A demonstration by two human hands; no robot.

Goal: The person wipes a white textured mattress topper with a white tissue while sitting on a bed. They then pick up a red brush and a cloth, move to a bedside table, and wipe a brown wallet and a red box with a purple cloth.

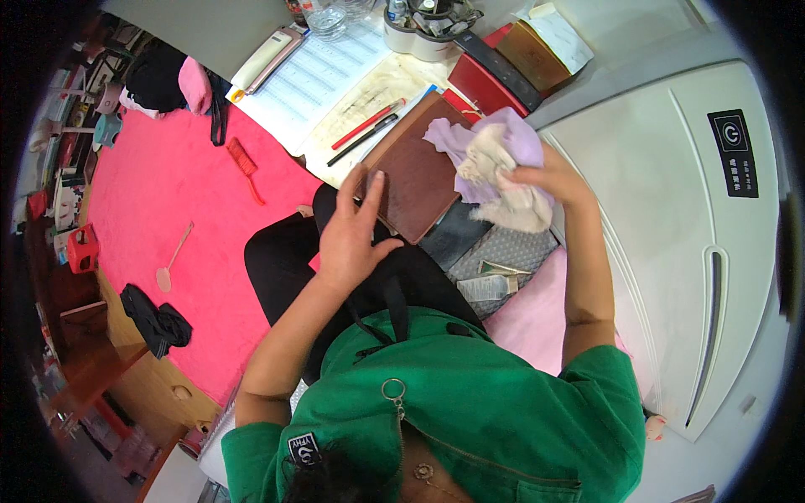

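Observation:
My right hand [543,174] is closed around a bunched cloth, part lilac [526,138] and part cream [527,214]. It is held over the right edge of a brown leather-look notebook [419,172], and a lilac corner hangs beside the cover. My left hand [352,239] has its fingers stretched out, with the fingertips at the notebook's left edge and the thumb spread apart. The notebook lies shut and slanted on the table edge above my lap. Whether the cloth touches its cover I cannot tell.
A red pen [367,124] and a black pen [362,140] lie left of the notebook on papers. Behind are a grey-white organizer [411,42], a red box [490,84] and a printed sheet [323,71]. A white panel [662,193] stands at right; a red brush [241,159] lies on the pink rug [159,193].

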